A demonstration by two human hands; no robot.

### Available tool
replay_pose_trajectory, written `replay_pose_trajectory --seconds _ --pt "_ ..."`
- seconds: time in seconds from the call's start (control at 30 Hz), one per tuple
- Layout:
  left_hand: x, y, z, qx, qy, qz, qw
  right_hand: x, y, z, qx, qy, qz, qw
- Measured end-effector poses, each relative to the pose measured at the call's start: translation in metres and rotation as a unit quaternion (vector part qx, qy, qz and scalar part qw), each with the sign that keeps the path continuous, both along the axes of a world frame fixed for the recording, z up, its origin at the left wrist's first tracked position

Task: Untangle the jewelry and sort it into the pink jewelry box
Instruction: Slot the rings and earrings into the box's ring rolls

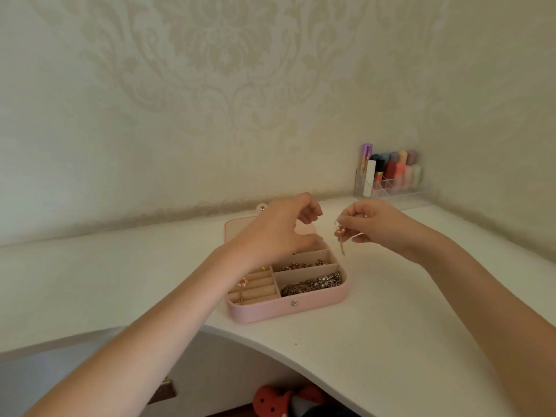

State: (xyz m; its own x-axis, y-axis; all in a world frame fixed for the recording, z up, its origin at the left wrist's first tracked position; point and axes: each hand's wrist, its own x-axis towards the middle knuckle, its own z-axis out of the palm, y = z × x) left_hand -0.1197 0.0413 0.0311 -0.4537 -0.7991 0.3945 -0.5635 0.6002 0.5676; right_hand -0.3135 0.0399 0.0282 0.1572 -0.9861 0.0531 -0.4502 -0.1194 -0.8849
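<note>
The pink jewelry box (264, 311) lies open on the white desk, its lid flat behind it. A tangle of chains (313, 285) fills the front right compartment, and more gold pieces (304, 265) lie in the one behind it. Gold earrings (242, 285) sit in the ring rolls on the left. My left hand (279, 228) hovers over the back of the box with fingers loosely curled and holds nothing that I can see. My right hand (370, 224), to the right of the box and above the desk, pinches a thin gold chain (340, 239) that dangles from its fingertips.
A clear organizer (388, 179) with lipsticks and small bottles stands in the back right corner by the wall. The white desk (391, 311) has a curved front edge. Below it lies a red spotted toy (270, 400).
</note>
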Motion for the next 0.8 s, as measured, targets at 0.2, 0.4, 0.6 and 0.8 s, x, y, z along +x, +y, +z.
replay_pose_trajectory --seconds 0.2,0.4,0.6,0.8 --pt "-0.013 0.001 -0.009 0.107 0.143 0.031 0.983 0.018 0.008 0.007 -0.035 -0.026 0.052 0.998" --pt "-0.005 0.003 -0.004 0.140 0.203 0.049 0.968 0.019 0.012 0.008 -0.047 -0.019 0.059 0.997" --pt "0.003 -0.002 -0.009 0.167 0.218 0.053 0.960 0.019 0.012 0.007 -0.028 -0.052 0.049 0.997" --pt "0.009 0.004 -0.002 0.214 0.271 0.037 0.938 0.025 0.012 0.002 0.051 -0.124 0.106 0.985"
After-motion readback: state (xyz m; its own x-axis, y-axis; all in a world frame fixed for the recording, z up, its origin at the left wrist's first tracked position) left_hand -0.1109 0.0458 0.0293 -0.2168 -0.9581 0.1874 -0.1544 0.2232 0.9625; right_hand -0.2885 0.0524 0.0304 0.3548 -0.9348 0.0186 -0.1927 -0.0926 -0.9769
